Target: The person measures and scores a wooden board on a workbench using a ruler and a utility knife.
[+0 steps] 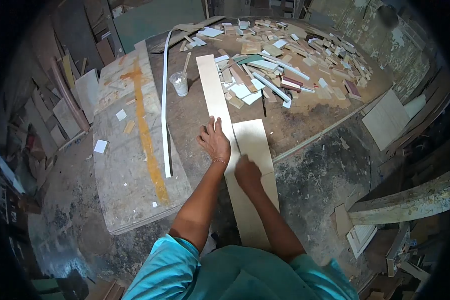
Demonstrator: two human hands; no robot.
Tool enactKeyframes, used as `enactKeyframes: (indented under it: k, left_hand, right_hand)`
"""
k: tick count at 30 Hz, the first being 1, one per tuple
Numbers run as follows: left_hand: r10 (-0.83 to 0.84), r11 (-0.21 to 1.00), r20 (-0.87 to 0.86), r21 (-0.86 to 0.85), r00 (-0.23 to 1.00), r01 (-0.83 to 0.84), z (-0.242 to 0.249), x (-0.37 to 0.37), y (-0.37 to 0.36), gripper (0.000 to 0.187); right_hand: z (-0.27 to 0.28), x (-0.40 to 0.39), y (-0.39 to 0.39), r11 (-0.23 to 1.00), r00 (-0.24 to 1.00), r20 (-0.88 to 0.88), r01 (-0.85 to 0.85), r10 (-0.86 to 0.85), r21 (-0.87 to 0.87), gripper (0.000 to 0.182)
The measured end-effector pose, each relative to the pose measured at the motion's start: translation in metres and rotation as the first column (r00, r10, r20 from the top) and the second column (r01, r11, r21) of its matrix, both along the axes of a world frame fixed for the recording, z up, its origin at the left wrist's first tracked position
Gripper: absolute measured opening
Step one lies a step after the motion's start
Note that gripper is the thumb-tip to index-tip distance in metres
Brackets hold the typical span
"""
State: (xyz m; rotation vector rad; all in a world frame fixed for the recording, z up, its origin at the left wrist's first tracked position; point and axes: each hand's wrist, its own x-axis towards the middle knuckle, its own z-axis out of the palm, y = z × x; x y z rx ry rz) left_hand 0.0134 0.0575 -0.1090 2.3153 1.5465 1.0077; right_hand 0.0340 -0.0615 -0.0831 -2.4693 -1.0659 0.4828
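My left hand (215,140) lies with its fingers spread on a long pale strip (211,85), pressing it down. Under and beside that strip is a wider pale board (255,200), which reaches back over the table's edge toward my body. My right hand (248,172) is closed around a thin dark tool (236,140), whose narrow length runs along the strip's right edge. The hand is slightly blurred and hides the tool's handle.
A plastic cup (179,85) of white stuff with a stick stands behind my left hand. Left of it lies a long white strip (165,110) beside stacked boards (120,175). Wood offcuts (285,65) are heaped at the back right.
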Motion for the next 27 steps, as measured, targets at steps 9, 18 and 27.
enactKeyframes:
  k: [9, 18, 27]
  left_hand:
    - [0.002, 1.000, 0.025, 0.002, 1.000, -0.002, 0.003, -0.001, -0.001, 0.039]
    - [0.000, 1.000, 0.024, -0.022, 1.000, 0.000, 0.007, -0.001, -0.001, 0.039]
    - [-0.003, 1.000, 0.008, -0.013, 1.000, 0.004, 0.007, 0.000, -0.001, 0.038]
  right_hand:
    - [0.002, 0.011, 0.034, 0.989, 1.000, 0.009, 0.025, -0.026, 0.146, 0.026]
    - [0.010, -0.002, -0.015, 0.994, 0.995, 0.088, -0.045, 0.054, -0.101, 0.023]
    - [-0.002, 0.009, 0.017, 0.998, 0.997, 0.072, -0.018, 0.013, 0.066, 0.021]
